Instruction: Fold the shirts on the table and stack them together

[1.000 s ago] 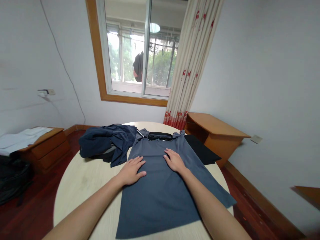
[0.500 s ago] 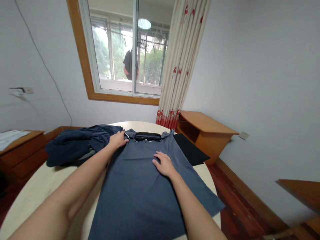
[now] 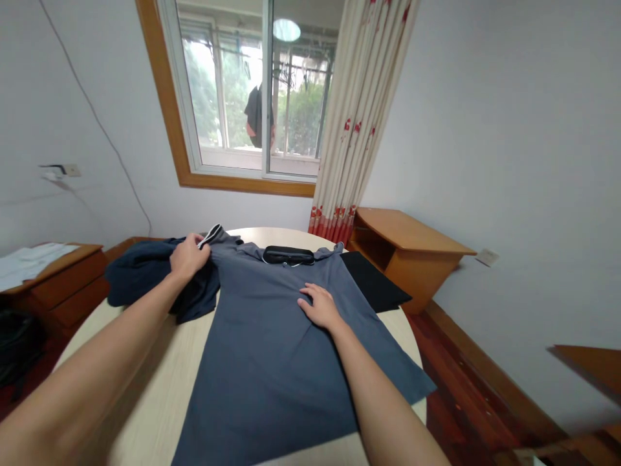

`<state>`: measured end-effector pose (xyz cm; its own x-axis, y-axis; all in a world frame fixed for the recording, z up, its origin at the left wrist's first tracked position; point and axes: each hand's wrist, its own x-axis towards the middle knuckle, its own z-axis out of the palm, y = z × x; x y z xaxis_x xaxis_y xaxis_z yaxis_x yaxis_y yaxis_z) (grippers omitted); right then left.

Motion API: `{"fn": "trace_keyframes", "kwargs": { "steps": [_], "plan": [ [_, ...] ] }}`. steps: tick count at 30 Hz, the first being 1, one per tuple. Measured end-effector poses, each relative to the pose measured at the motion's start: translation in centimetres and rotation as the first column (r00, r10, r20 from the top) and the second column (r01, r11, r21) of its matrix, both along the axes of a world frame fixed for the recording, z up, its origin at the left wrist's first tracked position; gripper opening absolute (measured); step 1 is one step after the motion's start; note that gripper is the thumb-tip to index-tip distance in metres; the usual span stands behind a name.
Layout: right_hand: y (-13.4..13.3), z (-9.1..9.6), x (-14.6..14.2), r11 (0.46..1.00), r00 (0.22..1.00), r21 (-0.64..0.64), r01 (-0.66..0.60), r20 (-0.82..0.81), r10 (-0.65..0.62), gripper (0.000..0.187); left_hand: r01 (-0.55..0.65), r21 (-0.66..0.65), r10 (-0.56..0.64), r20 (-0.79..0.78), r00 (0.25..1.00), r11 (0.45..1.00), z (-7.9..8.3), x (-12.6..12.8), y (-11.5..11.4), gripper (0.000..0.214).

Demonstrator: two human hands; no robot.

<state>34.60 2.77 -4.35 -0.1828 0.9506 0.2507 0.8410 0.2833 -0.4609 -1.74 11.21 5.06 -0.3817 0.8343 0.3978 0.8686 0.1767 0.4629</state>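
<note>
A grey-blue shirt (image 3: 272,349) lies spread over the round table, its neck end away from me and its hem near me. At the neck shows a black, rounded shape (image 3: 288,255) with a thin white line by it; I cannot tell if it is the collar. My left hand (image 3: 188,257) is closed on the shirt's left sleeve, whose white-trimmed edge (image 3: 210,235) stands up beside the fingers. Flat on the shirt's upper chest rests my right hand (image 3: 319,306), fingers spread. Left of the shirt is a heap of dark blue clothes (image 3: 140,268), partly behind my left arm.
A folded black cloth (image 3: 373,281) lies on the right of the round pale table (image 3: 150,382). Beyond it stands a wooden desk (image 3: 412,236), near the curtain (image 3: 354,142). A wooden cabinet (image 3: 63,288) with white papers is at the left, a dark bag (image 3: 19,343) below it.
My left hand has moved left, drawing the sleeve out sideways over the dark heap. My right hand stays on the shirt. The view has shifted slightly.
</note>
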Motion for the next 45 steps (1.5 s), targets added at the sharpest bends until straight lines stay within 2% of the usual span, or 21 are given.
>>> {"fn": "trace_keyframes", "kwargs": {
  "steps": [3, 5, 6, 7, 8, 10, 11, 12, 13, 18, 21, 23, 26, 29, 33, 34, 35, 39, 41, 43, 45],
  "plan": [
    [0.0, 0.0, 0.0, 1.000, 1.000, 0.000, -0.004, -0.012, 0.004, 0.038, 0.053, 0.046, -0.047, -0.105, 0.993, 0.998, -0.8, 0.2, -3.7, 0.049],
    [0.0, -0.1, 0.0, 1.000, 0.999, 0.020, -0.006, -0.041, 0.007, 0.037, 0.254, 0.035, -0.240, -0.223, 0.945, 0.967, -1.5, 2.2, -6.8, 0.040],
    [0.0, -0.2, 0.1, 0.999, 0.998, 0.038, -0.011, -0.064, 0.013, 0.035, 0.418, -0.050, -0.417, -0.242, 0.876, 0.907, -1.8, 3.5, -8.4, 0.033],
    [-0.1, -0.2, 0.2, 0.998, 0.996, 0.060, -0.011, -0.092, 0.017, 0.035, 0.592, -0.165, -0.614, -0.214, 0.759, 0.789, -2.2, 4.6, -10.0, 0.030],
    [-0.1, -0.3, 0.3, 0.997, 0.993, 0.083, -0.006, -0.121, 0.016, 0.034, 0.737, -0.265, -0.780, -0.136, 0.610, 0.622, -2.6, 5.6, -11.6, 0.030],
    [-0.4, -0.3, 0.4, 0.993, 0.987, 0.115, 0.026, -0.163, -0.007, 0.035, 0.877, -0.358, -0.933, 0.041, 0.357, 0.319, -3.4, 6.8, -14.3, 0.038],
    [-0.6, -0.4, 0.5, 0.992, 0.985, 0.120, 0.049, -0.171, -0.028, 0.035, 0.899, -0.379, -0.955, 0.104, 0.277, 0.219, -3.8, 6.9, -15.3, 0.045],
    [-0.8, -0.3, 0.5, 0.990, 0.984, 0.119, 0.075, -0.170, -0.054, 0.035, 0.905, -0.389, -0.960, 0.140, 0.241, 0.170, -4.2, 6.8, -16.2, 0.051],
    [-1.0, -0.3, 0.4, 0.989, 0.984, 0.115, 0.097, -0.159, -0.078, 0.035, 0.905, -0.395, -0.960, 0.153, 0.232, 0.156, -4.6, 6.5, -16.9, 0.053],
    [-2.8, 0.2, -0.5, 0.983, 0.987, 0.098, 0.154, -0.064, -0.148, 0.037, 0.927, -0.327, -0.969, 0.100, 0.226, 0.182, -5.5, 5.0, -19.4, 0.032],
    [-4.5, 0.4, -1.5, 0.981, 0.983, 0.061, 0.182, 0.001, -0.183, 0.041, 0.932, -0.298, -0.969, 0.071, 0.237, 0.206, -5.4, 4.4, -21.0, 0.034],
    [-6.1, 0.3, -2.2, 0.977, 0.975, 0.015, 0.213, 0.061, -0.214, 0.045, 0.927, -0.320, -0.967, 0.097, 0.238, 0.196, -5.0, 4.1, -22.2, 0.028],
    [-8.8, 0.3, -3.4, 0.965, 0.955, -0.040, 0.260, 0.158, -0.251, 0.050, 0.904, -0.403, -0.958, 0.171, 0.231, 0.146, -4.0, 3.8, -24.1, 0.014],
    [-10.9, 0.9, -4.2, 0.970, 0.950, -0.086, 0.229, 0.238, -0.204, 0.055, 0.845, -0.524, -0.935, 0.236, 0.264, 0.107, -3.0, 3.8, -25.3, 0.008],
    [-10.2, 2.9, -3.5, 0.983, 0.963, -0.131, 0.132, 0.253, -0.095, 0.047, 0.819, -0.567, -0.853, 0.467, 0.234, -0.086, -2.1, 4.1, -24.1, 0.017],
    [-9.3, 3.5, -2.9, 0.985, 0.967, -0.120, 0.122, 0.239, -0.090, 0.042, 0.838, -0.540, -0.838, 0.491, 0.238, -0.078, -1.8, 4.1, -23.1, 0.022],
    [-8.3, 4.2, -2.0, 0.988, 0.968, -0.096, 0.123, 0.229, -0.099, 0.037, 0.862, -0.506, -0.839, 0.479, 0.258, -0.024, -1.6, 4.1, -22.0, 0.026],
    [-3.5, 5.9, 3.6, 0.967, 0.930, 0.060, 0.249, 0.263, -0.256, 0.035, 0.860, -0.348, -0.855, 0.232, 0.464, 0.373, -0.7, 3.7, -16.6, 0.035],
    [-1.6, 5.9, 7.3, 0.956, 0.911, 0.074, 0.283, 0.292, -0.293, 0.039, 0.814, -0.291, -0.824, 0.123, 0.552, 0.502, -0.7, 3.6, -14.2, 0.033],
    [-0.2, 5.1, 10.7, 0.971, 0.913, 0.037, 0.236, 0.334, -0.235, 0.044, 0.779, -0.227, -0.794, 0.041, 0.607, 0.584, -1.1, 3.7, -12.3, 0.034],
    [0.7, 3.9, 13.1, 0.976, 0.910, -0.008, 0.219, 0.363, -0.201, 0.048, 0.771, -0.161, -0.784, -0.027, 0.620, 0.616, -1.8, 4.3, -10.9, 0.037]
  ]
}}
